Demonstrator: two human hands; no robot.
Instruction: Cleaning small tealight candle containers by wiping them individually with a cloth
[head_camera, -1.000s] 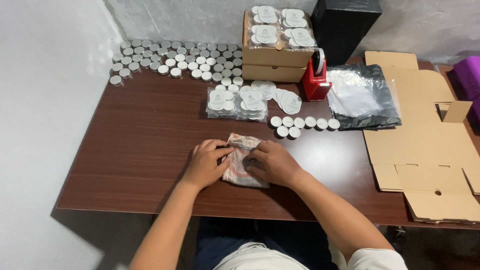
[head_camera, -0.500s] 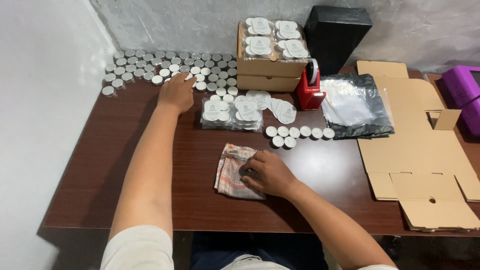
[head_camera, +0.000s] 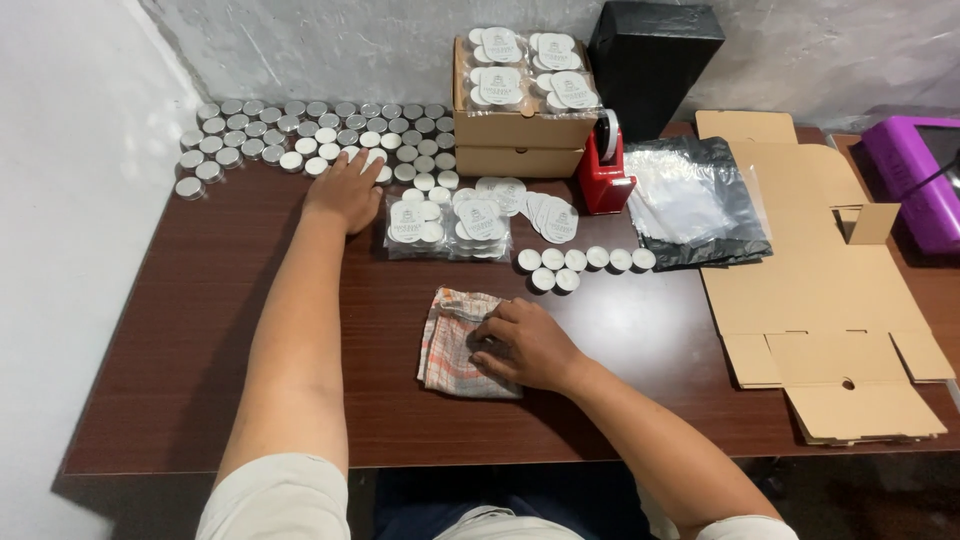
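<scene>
Cloth (head_camera: 455, 342) lies lengthwise toward person.

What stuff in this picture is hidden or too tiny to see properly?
Head view only:
- Part of the striped cloth: hidden under the right hand.
- Tins beneath the left hand: its fingers cover them, so any grasp cannot be told.
- Purple box: cut off by the right edge.
- Round labels: their print is too small to make out.

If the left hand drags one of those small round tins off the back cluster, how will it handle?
The small round tins under the left hand look low and flat, so probably slide rather than tip. They sit packed together, so neighbours may get nudged. On edge, one would likely roll.
</scene>
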